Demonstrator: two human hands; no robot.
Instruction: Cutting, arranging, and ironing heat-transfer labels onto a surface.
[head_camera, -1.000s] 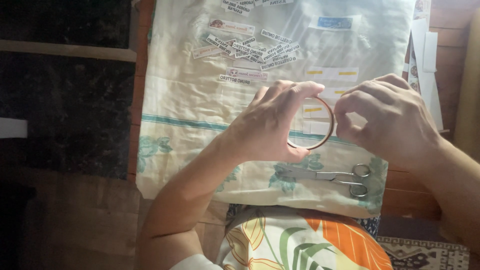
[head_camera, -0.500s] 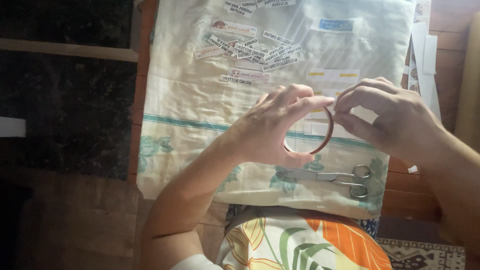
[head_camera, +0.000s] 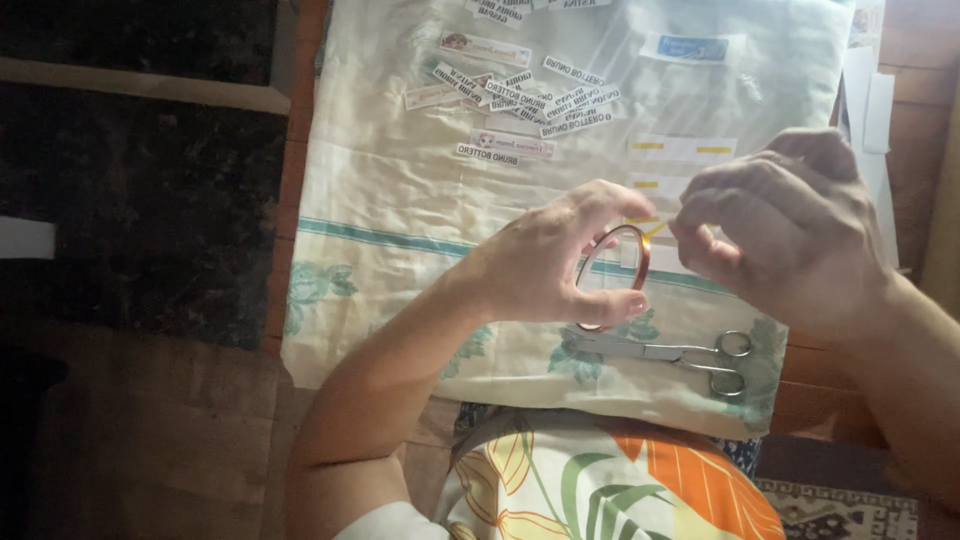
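Head view: bright light falls on the pale cloth (head_camera: 400, 200), with glare across its upper right. The left side and lower corners lie dim. Both hands appear slightly soft.

A thin orange-brown ring of glossy tape (head_camera: 612, 275) catches light on its smooth plastic rim. The shiny steel scissors (head_camera: 670, 355) lie on a cream floral cloth (head_camera: 400, 200) with a soft satin sheen. Small matt white paper strips (head_camera: 510, 95) lie scattered on it, over a dark wooden surface (head_camera: 900, 150).
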